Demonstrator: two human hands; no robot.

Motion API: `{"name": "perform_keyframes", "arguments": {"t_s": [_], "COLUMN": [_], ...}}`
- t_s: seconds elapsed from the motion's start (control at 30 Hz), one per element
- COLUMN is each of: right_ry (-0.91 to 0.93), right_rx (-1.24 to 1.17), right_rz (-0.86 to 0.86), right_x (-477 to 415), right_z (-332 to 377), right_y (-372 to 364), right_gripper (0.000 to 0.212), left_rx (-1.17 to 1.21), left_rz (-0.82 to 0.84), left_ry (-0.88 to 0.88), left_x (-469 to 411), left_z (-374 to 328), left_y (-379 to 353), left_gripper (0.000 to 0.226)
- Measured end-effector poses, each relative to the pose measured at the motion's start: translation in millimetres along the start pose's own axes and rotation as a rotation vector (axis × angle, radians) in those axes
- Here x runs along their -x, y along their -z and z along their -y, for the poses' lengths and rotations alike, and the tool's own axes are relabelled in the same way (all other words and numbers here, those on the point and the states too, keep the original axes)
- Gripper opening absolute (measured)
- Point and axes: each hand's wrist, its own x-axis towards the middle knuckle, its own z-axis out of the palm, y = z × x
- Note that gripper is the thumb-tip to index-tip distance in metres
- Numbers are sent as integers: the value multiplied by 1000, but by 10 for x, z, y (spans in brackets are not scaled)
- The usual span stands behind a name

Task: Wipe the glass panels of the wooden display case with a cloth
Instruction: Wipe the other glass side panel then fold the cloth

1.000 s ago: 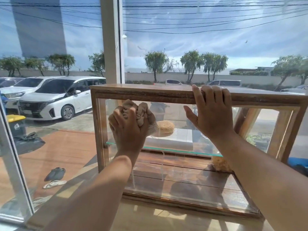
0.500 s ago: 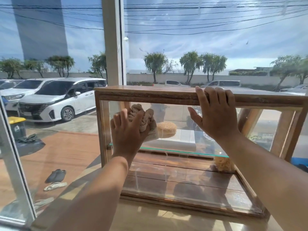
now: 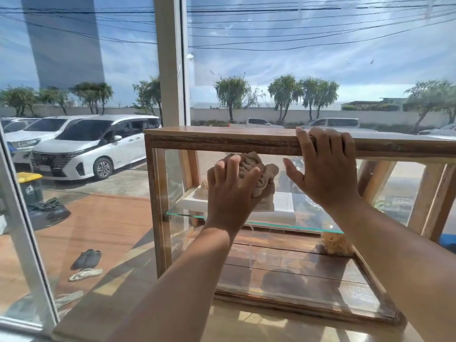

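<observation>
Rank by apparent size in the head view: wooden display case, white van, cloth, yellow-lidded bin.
1. wooden display case
2. white van (far off, so only apparent)
3. cloth
4. yellow-lidded bin

Wooden case [image 3: 222,144] with a crumpled cloth [image 3: 256,169] on its glass.
The tan cloth sits bunched against the near panel [image 3: 296,267], upper left; the case stands upright, glass shelf [image 3: 187,214] inside.

Free glass panel [image 3: 283,275] below cloth [image 3: 257,172]
</observation>
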Motion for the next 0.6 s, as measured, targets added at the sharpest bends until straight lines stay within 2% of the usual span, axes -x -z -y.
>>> {"name": "perform_keyframes", "arguments": {"t_s": [0.13, 0.23, 0.33, 0.43, 0.47, 0.6], "right_ry": [4, 2, -8, -18, -22, -21], "right_rx": [-1, -8, -2, -6, -8, -17], "right_rz": [8, 11, 8, 1, -2, -33], "right_x": [5, 4, 6, 6, 5, 8], "right_z": [-21, -13, 5, 18, 23, 14], "right_y": [7, 5, 7, -8, -9, -14], "right_gripper": [57, 56, 56, 55, 55, 56], "left_rx": [-63, -111, -58, 2, -4, -38], "left_rz": [49, 50, 48, 9, 8, 44], "left_ry": [11, 218, 474, 593, 559, 190], "left_x": [87, 220, 310, 254, 219, 39], "left_z": [318, 624, 752, 612, 523, 140], "left_y": [58, 145, 202, 184, 165, 54], "left_gripper": [41, 45, 46, 45, 45, 44]}}
